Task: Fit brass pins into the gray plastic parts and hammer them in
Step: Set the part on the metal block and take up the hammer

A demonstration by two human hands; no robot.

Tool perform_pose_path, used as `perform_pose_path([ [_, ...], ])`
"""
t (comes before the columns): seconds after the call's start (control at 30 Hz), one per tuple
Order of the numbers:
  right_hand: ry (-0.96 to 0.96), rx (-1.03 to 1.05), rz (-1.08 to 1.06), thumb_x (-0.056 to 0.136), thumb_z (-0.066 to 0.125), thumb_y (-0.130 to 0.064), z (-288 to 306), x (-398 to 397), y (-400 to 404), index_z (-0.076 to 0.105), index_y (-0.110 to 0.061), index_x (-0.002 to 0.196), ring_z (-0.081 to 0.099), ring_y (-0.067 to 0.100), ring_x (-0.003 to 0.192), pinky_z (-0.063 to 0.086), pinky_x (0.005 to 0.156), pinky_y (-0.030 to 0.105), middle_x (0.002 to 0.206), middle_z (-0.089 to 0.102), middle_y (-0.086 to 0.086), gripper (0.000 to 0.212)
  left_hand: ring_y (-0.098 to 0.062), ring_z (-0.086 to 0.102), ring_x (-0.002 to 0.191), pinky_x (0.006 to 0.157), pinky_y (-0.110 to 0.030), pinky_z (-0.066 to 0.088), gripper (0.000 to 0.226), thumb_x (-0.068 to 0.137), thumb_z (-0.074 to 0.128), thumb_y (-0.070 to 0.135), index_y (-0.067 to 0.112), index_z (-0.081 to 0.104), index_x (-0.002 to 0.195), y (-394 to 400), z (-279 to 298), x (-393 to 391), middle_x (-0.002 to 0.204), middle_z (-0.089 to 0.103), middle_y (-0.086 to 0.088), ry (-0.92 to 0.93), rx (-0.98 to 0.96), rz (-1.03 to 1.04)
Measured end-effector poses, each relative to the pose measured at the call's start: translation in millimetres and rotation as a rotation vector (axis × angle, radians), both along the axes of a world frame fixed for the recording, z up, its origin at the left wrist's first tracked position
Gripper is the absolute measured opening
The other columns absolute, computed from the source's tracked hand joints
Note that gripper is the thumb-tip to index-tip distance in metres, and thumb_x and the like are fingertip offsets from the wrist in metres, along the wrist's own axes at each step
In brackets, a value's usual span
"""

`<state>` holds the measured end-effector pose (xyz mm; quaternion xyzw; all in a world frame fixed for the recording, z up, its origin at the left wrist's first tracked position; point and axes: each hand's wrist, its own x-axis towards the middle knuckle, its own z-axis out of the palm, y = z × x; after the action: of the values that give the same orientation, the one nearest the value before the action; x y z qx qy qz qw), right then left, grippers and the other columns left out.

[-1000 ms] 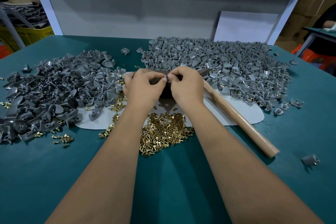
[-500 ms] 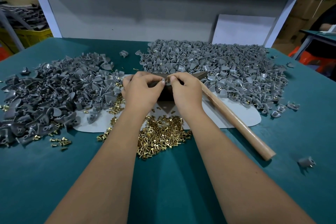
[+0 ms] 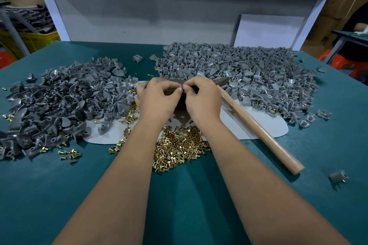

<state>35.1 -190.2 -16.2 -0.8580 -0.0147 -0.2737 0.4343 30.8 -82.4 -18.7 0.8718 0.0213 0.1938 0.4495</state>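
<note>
- Left hand (image 3: 157, 96) and right hand (image 3: 202, 95) — fingertips pinched together on one small gray part (image 3: 180, 88) at mid-counter; whether a pin is in it is too small to tell.
- Brass pins (image 3: 179, 145) — loose heap toward the near edge.
- Gray plastic parts (image 3: 59, 101) — piles left and far right.
- Hammer (image 3: 256, 127) — lying unheld beside the right hand.
- Risk — a pin seated crooked would likely bend or split the part once struck.

Left of table (image 3: 59, 195): heap of plastic parts (image 3: 59, 101).
Far right: larger heap of plastic parts (image 3: 249, 77).
Centre: mat (image 3: 249, 127) with hands above.
Near edge of mat: brass pins (image 3: 179, 149).
Right of hands: hammer (image 3: 256, 125) on mat.
Far-right near side: lone plastic part (image 3: 338, 176).
</note>
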Motion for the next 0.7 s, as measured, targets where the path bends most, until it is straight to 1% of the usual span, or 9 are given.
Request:
perform_pose_path([
  [0.1,-0.005,-0.009,0.006,0.089,0.062,-0.015,-2,-1,0,0.07,-0.018,0.081,0.055,0.017,0.094,0.046,0.077,0.034,0.087,0.065,-0.007,0.011,-0.022,0.03,0.125,0.104,-0.043,0.03,0.008,0.088,0.064,0.043,0.05,0.064,0.085,1,1,0,0.113,0.06,0.016,-0.002,0.008,-0.003],
  [0.2,-0.012,-0.054,0.0,0.09,0.062,-0.017,-3,-2,-1,0.071,-0.02,0.085,0.053,0.015,0.098,0.04,0.075,0.029,0.09,0.065,-0.008,0.01,-0.022,0.03,0.125,0.105,-0.046,0.029,0.008,0.088,0.064,0.042,0.046,0.07,0.092,2,0,1,0.116,0.061,0.013,-0.004,0.002,-0.002],
  [0.27,-0.005,-0.045,0.024,0.089,0.063,-0.019,-2,-4,-3,0.071,-0.022,0.092,0.054,0.013,0.101,0.042,0.079,0.029,0.093,0.064,-0.012,0.009,-0.022,0.03,0.124,0.105,-0.045,0.029,0.01,0.088,0.064,0.042,0.044,0.071,0.096,2,-1,1,0.116,0.061,0.012,-0.007,0.006,0.003],
  [0.37,-0.051,-0.026,-0.042,0.085,0.067,-0.028,4,-9,-17,0.069,-0.027,0.109,0.053,0.009,0.101,0.044,0.085,0.029,0.097,0.056,-0.02,0.023,-0.022,0.03,0.124,0.105,-0.044,0.028,0.013,0.088,0.065,0.043,0.041,0.072,0.099,2,-1,2,0.116,0.059,0.012,0.003,0.011,0.007],
  [0.4,-0.062,-0.077,-0.123,0.087,0.065,-0.032,6,-11,-26,0.067,-0.028,0.112,0.051,0.008,0.1,0.043,0.086,0.029,0.1,0.056,-0.019,0.026,-0.022,0.03,0.125,0.106,-0.044,0.028,0.012,0.088,0.065,0.043,0.041,0.071,0.099,2,-1,2,0.117,0.059,0.012,0.01,0.008,0.005],
  [0.47,-0.018,-0.302,-0.313,0.092,0.057,-0.036,6,-16,-48,0.064,-0.023,0.115,0.051,0.013,0.099,0.043,0.085,0.031,0.107,0.061,-0.008,0.028,-0.021,0.029,0.125,0.107,-0.045,0.027,0.007,0.089,0.065,0.043,0.044,0.068,0.095,2,-1,2,0.119,0.059,0.012,0.02,-0.001,0.0],
  [0.53,0.14,-0.58,-0.455,0.095,0.05,-0.04,4,-22,-68,0.061,-0.012,0.114,0.053,0.025,0.102,0.043,0.083,0.037,0.11,0.062,0.008,0.035,-0.021,0.03,0.125,0.106,-0.042,0.027,0.004,0.089,0.065,0.042,0.046,0.065,0.091,2,0,1,0.12,0.06,0.012,0.02,-0.015,-0.004],
  [0.63,0.385,-0.778,-0.463,0.095,0.051,-0.038,4,-28,-76,0.062,-0.007,0.111,0.052,0.033,0.109,0.041,0.086,0.038,0.113,0.061,0.014,0.037,-0.02,0.029,0.126,0.098,-0.035,0.022,0.006,0.089,0.065,0.041,0.046,0.063,0.089,1,1,1,0.119,0.058,0.013,0.024,-0.022,-0.005],
  [0.7,0.422,-0.828,-0.427,0.094,0.054,-0.031,7,-27,-72,0.063,-0.008,0.108,0.051,0.032,0.109,0.041,0.084,0.036,0.112,0.061,0.013,0.029,-0.019,0.028,0.126,0.095,-0.034,0.021,0.003,0.089,0.066,0.041,0.044,0.065,0.091,0,1,1,0.118,0.057,0.014,0.031,-0.014,0.008],
])
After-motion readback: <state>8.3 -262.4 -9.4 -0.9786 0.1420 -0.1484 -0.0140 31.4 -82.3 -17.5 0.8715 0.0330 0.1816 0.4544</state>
